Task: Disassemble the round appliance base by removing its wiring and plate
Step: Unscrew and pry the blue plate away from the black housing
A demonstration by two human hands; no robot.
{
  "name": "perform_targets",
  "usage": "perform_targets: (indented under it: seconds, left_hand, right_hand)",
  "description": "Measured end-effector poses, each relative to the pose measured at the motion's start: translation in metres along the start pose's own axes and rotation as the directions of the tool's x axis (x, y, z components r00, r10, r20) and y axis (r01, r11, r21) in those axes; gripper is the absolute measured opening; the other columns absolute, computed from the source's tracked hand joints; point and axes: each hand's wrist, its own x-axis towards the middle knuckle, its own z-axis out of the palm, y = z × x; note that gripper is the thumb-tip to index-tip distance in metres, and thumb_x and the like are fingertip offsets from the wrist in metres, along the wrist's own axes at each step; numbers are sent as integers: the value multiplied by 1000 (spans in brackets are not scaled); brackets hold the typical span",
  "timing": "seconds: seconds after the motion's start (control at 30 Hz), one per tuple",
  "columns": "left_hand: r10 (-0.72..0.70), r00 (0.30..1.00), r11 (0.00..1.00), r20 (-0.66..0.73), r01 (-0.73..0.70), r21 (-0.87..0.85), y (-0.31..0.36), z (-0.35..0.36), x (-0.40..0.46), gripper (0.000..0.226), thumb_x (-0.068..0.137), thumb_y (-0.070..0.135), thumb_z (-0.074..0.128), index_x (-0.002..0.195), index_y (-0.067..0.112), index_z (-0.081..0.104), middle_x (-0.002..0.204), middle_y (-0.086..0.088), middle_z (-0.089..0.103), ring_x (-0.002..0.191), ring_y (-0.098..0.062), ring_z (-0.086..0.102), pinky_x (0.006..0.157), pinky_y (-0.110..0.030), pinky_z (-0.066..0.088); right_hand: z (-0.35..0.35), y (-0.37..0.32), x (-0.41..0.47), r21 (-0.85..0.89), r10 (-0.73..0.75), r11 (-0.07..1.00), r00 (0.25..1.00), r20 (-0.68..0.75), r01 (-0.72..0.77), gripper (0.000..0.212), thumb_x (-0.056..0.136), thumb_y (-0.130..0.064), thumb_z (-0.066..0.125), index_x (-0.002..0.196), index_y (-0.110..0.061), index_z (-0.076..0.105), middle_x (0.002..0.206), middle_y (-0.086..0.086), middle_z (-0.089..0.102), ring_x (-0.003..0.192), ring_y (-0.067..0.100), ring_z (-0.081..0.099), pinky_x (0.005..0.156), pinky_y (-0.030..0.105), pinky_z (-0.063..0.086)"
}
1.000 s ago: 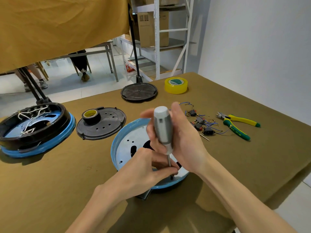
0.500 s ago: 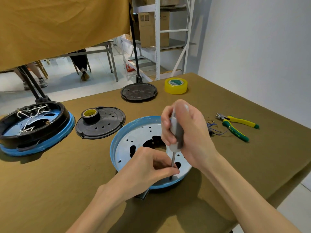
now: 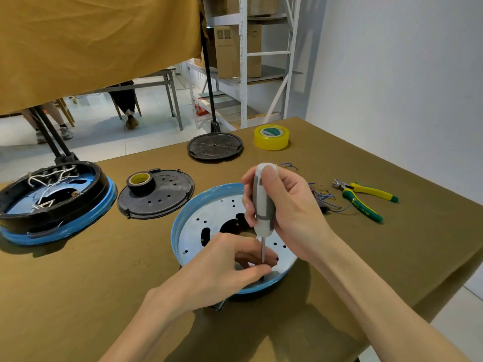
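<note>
- Head view: one blue-rimmed base [image 3: 183,220] sits mid-table; right hand [image 3: 287,212] grips one screwdriver [image 3: 262,202]; left hand [image 3: 224,273] pinches its shaft.
- Two tape rolls [image 3: 271,137], one pliers [image 3: 363,199]; its lettering is unreadable.

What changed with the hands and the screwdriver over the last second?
The right hand shifted its grip on the grey screwdriver, sliding down over the handle, then back so the top shows again. The left hand kept pinching near the tip, on the blue-rimmed base. Pliers and tape rolls stayed put.
</note>
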Motion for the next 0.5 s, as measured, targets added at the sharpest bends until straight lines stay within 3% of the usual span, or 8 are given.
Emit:
perform_targets:
  seconds: [0.07, 0.13, 0.23, 0.33, 0.43, 0.5]
  left_hand:
    - [6, 1000, 999, 12, -5, -32, 0, -2, -1, 14, 96, 27, 71, 106, 32, 79, 98, 22, 77, 95, 2, 72, 88, -18, 56]
    - [-14, 998, 999, -54, 11, -51, 1, -2, 1, 3, 90, 29, 79, 92, 30, 81, 85, 18, 77, 82, 1, 73, 78, -13, 54]
    - [-8, 991, 1000, -135, 10, 10, 2, 1, 3, 16, 82, 41, 85, 76, 28, 76, 71, 14, 74, 66, -3, 68, 64, -13, 50]
    - [13, 999, 1000, -49, -12, 9, 1, -3, 1, 12, 88, 45, 78, 87, 33, 77, 85, 19, 75, 82, -3, 72, 74, -17, 55]
    - [-5, 999, 997, 42, 1, 82, 1, -12, -4, 21, 88, 55, 71, 97, 37, 74, 98, 25, 72, 95, 1, 68, 80, -12, 50]
    - [-45, 995, 985, 90, 30, 167, -1, -15, -9, 33, 82, 67, 70, 102, 40, 70, 103, 27, 69, 100, 5, 64, 81, -7, 45]
  right_hand:
    - [1, -1, -1, 60, 36, 997, 999, 37, -38, 51, 90, -57, 57, 107, -12, 73, 75, 8, 57, 60, 22, 51, 57, 32, 47]
    - [2, 1, -3, 32, 27, 999, 998, 51, -29, 55, 93, -58, 59, 122, -11, 66, 76, 7, 59, 60, 23, 53, 61, 34, 49]
    - [3, 4, -5, -25, -15, 1000, 1000, -21, 15, 50, 85, -46, 73, 112, -9, 54, 75, 8, 61, 58, 24, 56, 61, 38, 51]
    - [3, 6, -5, -15, -24, 1000, 994, -104, 22, 46, 81, -42, 73, 100, -8, 49, 76, 9, 66, 58, 25, 58, 58, 39, 50]
    - [4, 6, -5, 20, -17, 1000, 999, -30, 18, 37, 95, -41, 64, 99, -7, 51, 83, 12, 70, 58, 24, 62, 55, 35, 52]
    - [7, 5, -5, 38, 26, 999, 999, 32, -28, 43, 97, -49, 51, 100, -6, 53, 82, 12, 69, 54, 24, 58, 54, 34, 50]
